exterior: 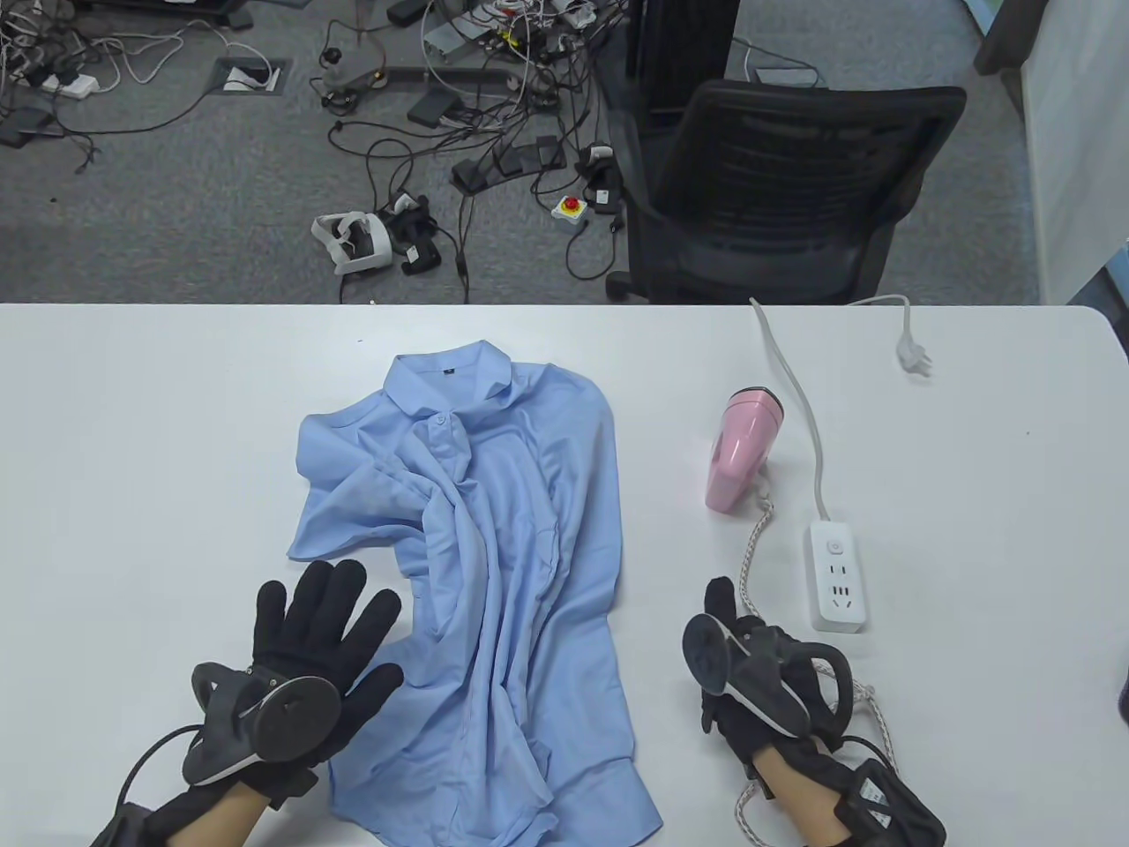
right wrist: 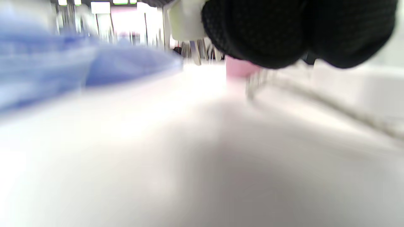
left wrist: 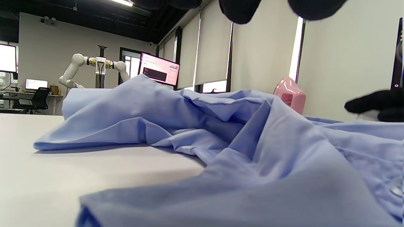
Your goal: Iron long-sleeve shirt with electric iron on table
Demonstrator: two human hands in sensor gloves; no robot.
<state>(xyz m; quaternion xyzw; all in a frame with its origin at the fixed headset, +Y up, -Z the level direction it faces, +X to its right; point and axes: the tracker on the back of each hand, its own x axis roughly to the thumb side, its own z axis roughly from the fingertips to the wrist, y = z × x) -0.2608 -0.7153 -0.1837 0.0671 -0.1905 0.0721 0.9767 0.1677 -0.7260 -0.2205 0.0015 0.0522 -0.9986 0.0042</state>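
1. Lying crumpled across the middle of the white table (exterior: 132,441), a light-blue long-sleeve shirt (exterior: 512,547) has its collar toward the far edge and its cuffs bunched at the near edge.
2. At the shirt's left side, the left hand (exterior: 322,635) lies flat with fingers spread and straight, gripping nothing, its thumb resting against the fabric.
3. Standing upright to the right of the shirt and well apart from it, a pink electric iron (exterior: 741,450) trails a braided cord (exterior: 754,551) back toward the right hand (exterior: 750,670).
4. Seen blurred in the right wrist view, the right hand's curled fingers (right wrist: 258,34) appear to hold a white plug (right wrist: 186,20); the table view shows that hand beside the cord, but the grip itself is hidden by the tracker.
5. Just right of the cord sits a white power strip (exterior: 838,573), its own plug (exterior: 913,357) lying loose near the table's far edge.
6. No brand name or legible writing appears on the iron, shirt or strip; a small dark tag inside the collar is too small to read.
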